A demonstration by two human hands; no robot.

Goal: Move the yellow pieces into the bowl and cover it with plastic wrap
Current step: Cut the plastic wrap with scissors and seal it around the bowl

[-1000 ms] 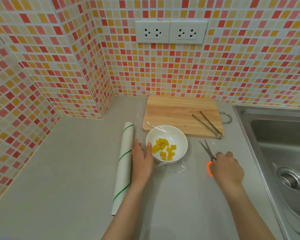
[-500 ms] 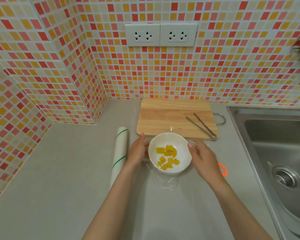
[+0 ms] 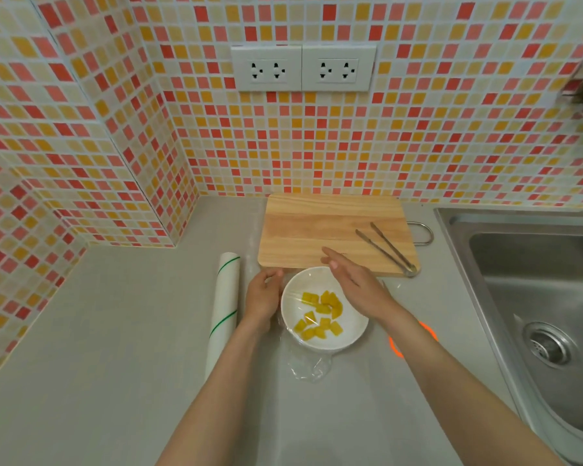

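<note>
A: White bowl [image 3: 323,338] sits at the frame's centre on the grey counter [image 3: 115,364], just below the board [image 3: 317,230]. The yellow pieces [image 3: 320,317] lie inside it.

B: And the wrap [image 3: 308,368]?

A: Clear film stretches across the bowl's mouth, and a crumpled flap spills onto the counter below it. The roll [image 3: 224,304] lies just left of the left hand [image 3: 263,297].

B: How are the hands?

A: The left is cupped against the bowl's left rim, fingers curled. The right hand [image 3: 357,284] is flat and open over the upper right rim, fingers reaching over the board's edge.

B: Anything else?

A: Tongs [image 3: 387,248] lie on the board's right side. An orange handle [image 3: 398,348] peeks from under the right forearm. The sink [image 3: 535,297] fills the right edge.
</note>
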